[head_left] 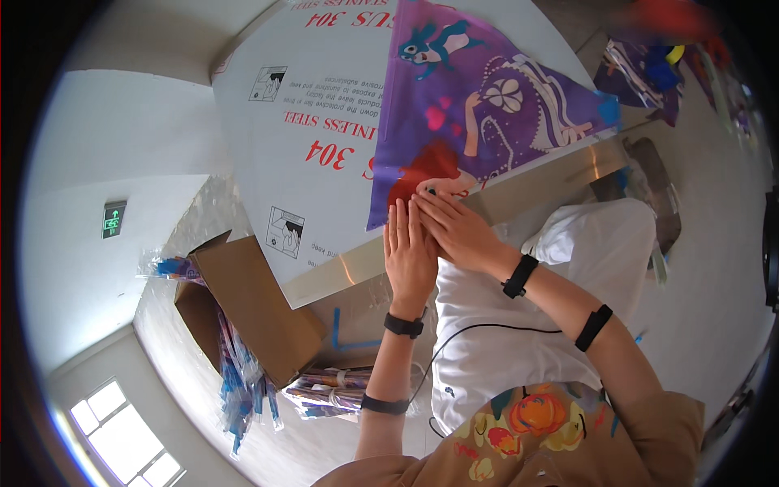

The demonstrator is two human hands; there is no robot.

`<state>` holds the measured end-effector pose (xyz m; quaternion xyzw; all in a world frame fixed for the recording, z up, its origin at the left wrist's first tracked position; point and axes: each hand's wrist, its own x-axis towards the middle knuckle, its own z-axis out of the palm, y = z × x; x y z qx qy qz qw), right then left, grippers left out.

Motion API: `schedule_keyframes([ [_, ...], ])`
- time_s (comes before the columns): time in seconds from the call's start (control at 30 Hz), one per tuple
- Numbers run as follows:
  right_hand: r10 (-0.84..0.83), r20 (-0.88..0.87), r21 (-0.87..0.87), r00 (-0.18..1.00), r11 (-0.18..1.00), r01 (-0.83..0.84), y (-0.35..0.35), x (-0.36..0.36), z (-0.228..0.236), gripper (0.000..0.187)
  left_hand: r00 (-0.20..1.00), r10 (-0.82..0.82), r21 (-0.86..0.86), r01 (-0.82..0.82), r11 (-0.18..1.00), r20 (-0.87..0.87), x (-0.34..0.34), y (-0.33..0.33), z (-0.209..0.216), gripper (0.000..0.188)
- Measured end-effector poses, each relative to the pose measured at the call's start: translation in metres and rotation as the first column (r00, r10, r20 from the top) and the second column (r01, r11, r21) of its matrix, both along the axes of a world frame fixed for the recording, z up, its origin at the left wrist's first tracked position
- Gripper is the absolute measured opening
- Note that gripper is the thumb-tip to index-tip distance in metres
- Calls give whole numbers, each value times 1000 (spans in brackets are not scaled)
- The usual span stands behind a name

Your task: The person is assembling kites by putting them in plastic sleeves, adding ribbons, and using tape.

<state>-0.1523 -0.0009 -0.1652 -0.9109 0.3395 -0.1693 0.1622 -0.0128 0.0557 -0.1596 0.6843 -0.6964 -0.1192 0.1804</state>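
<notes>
A purple kite-like sheet (450, 93), roughly triangular, is spread on the table. Its print shows a red-haired figure, a blue dolphin and pink hearts. Both hands rest at its near corner edge, over the printed head. My left hand (411, 264) lies flat with its fingers stretched forward. Against it, my right hand (464, 234) is also flat, its fingers slanting to the left so that the fingertips meet or slightly overlap the left hand's. No held object shows in either hand; what is under the palms is hidden.
The table (251, 170) has a white printed covering and a bare metal front edge (324, 284). An open cardboard box (260, 300) stands at left, with plastic-wrapped packets (239, 365) spilling out and bundles (329, 390) beside it. More colourful sheets (641, 77) lie far right. A black cable (479, 327) crosses my lap.
</notes>
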Motion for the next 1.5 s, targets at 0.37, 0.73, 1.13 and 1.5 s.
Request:
schedule_keyframes([
  [0.37,-58,5,-12,998,998,58,-103,18,-10,50,996,4,72,-10,997,89,1,1,-2,59],
  [0.73,49,26,81,998,995,-51,-26,-17,4,63,971,59,143,-94,985,232,-1,4,-5,66],
  [1.13,-199,-25,-6,980,980,199,-30,-135,-7,79,917,138,168,-213,963,374,-8,9,-9,60],
  [1.5,-634,-136,-237,761,767,597,-84,-280,-8,70,921,131,158,-200,967,366,-10,8,-10,58],
])
